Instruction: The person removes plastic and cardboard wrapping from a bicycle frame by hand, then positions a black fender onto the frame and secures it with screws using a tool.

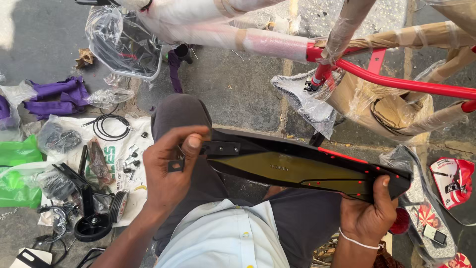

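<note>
A long black bicycle mudguard (297, 166) with red edge marks and a yellowish inner face lies across my lap. My left hand (171, 171) grips its left end, thumb pressed on a black metal bracket (220, 148) there, with a small bracket tab (174, 165) showing by the palm. My right hand (374, 211), wearing a white wristband, clasps the mudguard's right tip. Beyond it stands a red bicycle frame (396, 82) wrapped in plastic film and brown cardboard.
On the left ground lies a white sheet (144, 193) with black cables (106, 126), small screws, a training wheel (117, 206) and black brackets. Purple cloth (54, 97), green bags (17, 171) and a clear-wrapped basket (124, 44) sit farther left. A red packet (453, 181) lies at right.
</note>
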